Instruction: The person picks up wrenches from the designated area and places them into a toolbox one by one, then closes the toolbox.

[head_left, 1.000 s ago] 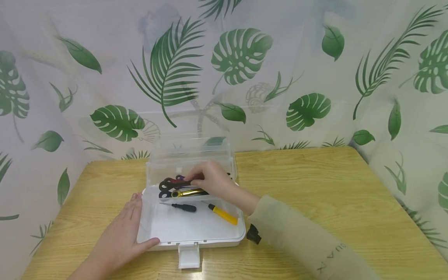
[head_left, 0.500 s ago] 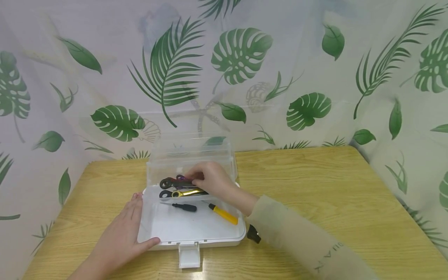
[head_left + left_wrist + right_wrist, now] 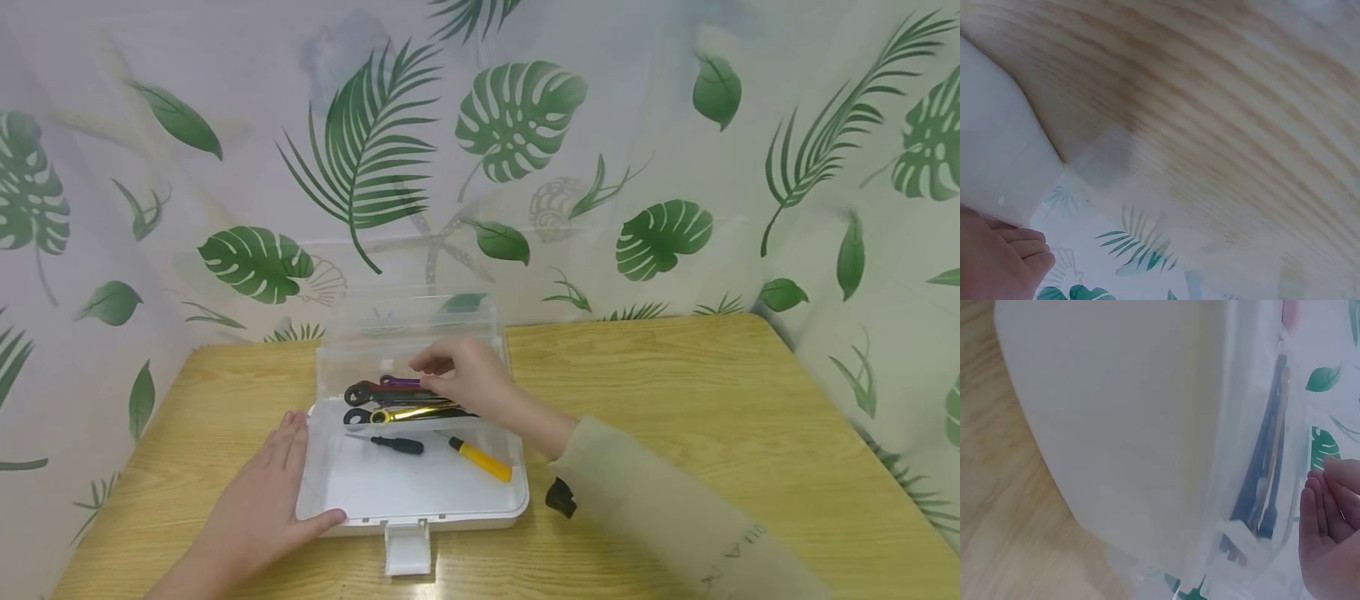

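- Head: your right hand (image 3: 468,379) has lifted off the wrenches (image 3: 397,400), fingers loosely curled, holding nothing; the wrenches lie in the box's (image 3: 412,500) clear tray. Your left hand (image 3: 258,508) lies flat against the box's left edge.
- Left wrist: fingertips (image 3: 1022,250) by the box corner (image 3: 997,156).
- Right wrist: relaxed fingers (image 3: 1329,531) beside the tray (image 3: 1260,456).

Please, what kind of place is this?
Probably a small staged workspace indoors, not a real workshop: a wooden table boxed in by leaf-print curtains, with a clear tool box holding wrenches and screwdrivers.
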`<state>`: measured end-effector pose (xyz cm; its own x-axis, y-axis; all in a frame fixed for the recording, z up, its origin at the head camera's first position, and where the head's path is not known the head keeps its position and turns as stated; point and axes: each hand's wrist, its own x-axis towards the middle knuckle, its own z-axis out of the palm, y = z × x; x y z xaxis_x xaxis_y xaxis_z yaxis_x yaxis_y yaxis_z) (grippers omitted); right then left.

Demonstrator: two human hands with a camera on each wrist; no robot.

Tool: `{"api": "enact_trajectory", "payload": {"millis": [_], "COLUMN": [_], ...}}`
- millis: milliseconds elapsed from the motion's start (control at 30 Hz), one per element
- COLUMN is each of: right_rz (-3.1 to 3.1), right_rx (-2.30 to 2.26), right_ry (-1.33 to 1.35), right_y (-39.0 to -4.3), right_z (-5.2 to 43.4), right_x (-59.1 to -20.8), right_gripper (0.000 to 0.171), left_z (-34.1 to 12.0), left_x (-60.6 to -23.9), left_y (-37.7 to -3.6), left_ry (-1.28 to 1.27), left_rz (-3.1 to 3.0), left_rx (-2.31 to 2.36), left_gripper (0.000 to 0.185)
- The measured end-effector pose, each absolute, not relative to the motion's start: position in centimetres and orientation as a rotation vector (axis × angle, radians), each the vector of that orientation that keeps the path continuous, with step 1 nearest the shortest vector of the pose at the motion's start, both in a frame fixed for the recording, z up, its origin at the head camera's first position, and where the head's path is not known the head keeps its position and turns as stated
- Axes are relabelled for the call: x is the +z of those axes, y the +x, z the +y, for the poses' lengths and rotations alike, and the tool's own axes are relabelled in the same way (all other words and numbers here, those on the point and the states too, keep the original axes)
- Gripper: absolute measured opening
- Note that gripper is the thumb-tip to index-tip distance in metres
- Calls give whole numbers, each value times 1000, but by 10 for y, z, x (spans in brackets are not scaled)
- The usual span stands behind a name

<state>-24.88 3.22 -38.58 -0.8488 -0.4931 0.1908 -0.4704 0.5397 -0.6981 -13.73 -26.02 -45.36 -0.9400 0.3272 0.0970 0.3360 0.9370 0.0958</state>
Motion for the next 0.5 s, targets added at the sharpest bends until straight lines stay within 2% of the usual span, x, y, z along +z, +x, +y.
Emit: {"api": "enact_trajectory", "payload": {"millis": [133,500], "right_rz": [2717,2695], "right_rx": [-1258,-1331], "right_ry": [-890,-868], "right_y": [-251,-259], "right_z": [40,63], "right_x": [-381,-372], "right_gripper": [21,25], "left_z": [-260,-261], "left_x": [-450,-428], "left_y": [-138,-155], "left_ry": [-508,-446], "left_rz": [-3034,-3052], "left_rx": [-156,-437], "left_gripper": [124,97]}}
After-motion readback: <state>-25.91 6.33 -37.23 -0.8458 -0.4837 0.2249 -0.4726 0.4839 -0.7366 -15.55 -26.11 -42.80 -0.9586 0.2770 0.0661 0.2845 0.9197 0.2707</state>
